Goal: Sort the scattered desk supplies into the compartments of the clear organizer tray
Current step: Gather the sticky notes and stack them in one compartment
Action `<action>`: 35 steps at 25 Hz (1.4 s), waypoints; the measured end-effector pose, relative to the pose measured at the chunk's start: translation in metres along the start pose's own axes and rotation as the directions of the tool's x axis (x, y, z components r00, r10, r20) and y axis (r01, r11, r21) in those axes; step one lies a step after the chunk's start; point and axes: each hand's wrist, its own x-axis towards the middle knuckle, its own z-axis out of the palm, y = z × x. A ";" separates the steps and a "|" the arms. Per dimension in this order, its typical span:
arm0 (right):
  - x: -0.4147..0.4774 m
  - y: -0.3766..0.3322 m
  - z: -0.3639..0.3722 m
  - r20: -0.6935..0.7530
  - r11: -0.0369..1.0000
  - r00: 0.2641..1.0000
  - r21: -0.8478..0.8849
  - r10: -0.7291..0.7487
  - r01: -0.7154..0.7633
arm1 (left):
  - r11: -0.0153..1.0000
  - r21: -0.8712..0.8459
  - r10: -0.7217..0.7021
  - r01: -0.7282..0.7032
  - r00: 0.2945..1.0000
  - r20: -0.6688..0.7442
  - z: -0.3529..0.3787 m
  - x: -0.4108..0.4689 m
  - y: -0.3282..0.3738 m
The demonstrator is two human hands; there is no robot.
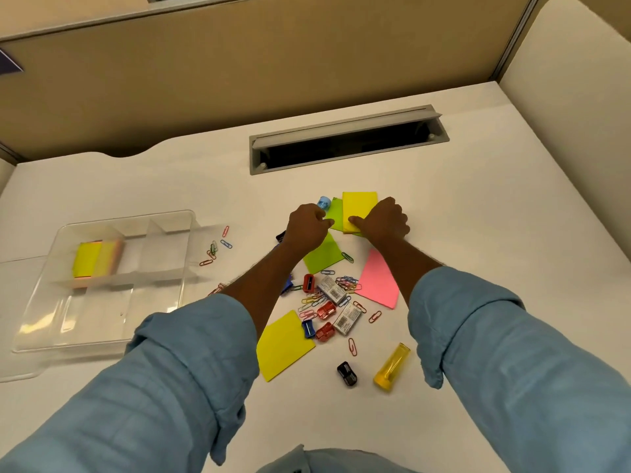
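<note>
Centre frame, the right hand clamps thumb-on-top over the bright yellow square sticky-note pad, which lies on a lime-green paper sheet. The left hand is curled at that sheet's edge, and I cannot tell whether it pinches anything. The danger: lift carelessly and the green sheet drags along, nudging the small translucent blue sharpener. The clear plastic organizer tray sits well apart at left, so loose sheets could slip off over the coloured paper clips.

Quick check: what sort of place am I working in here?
Most likely an office cubicle: a white desk with a cable slot, tan partition panels behind, and paper clips scattered on it.
</note>
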 end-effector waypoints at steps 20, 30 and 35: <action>0.001 0.018 -0.050 0.093 0.599 0.993 0.792 0.071 -0.117 | 0.997 0.073 -0.016 0.002 0.981 0.195 0.062 -0.050 0.017; -0.006 0.059 -0.084 -0.022 0.620 0.991 0.782 0.135 -0.067 | 0.960 0.263 -0.146 0.096 0.973 0.179 0.097 -0.063 0.047; -0.011 0.061 -0.087 0.003 0.603 0.991 0.793 0.130 -0.081 | 0.966 0.220 -0.178 0.135 0.966 0.185 0.087 -0.053 0.045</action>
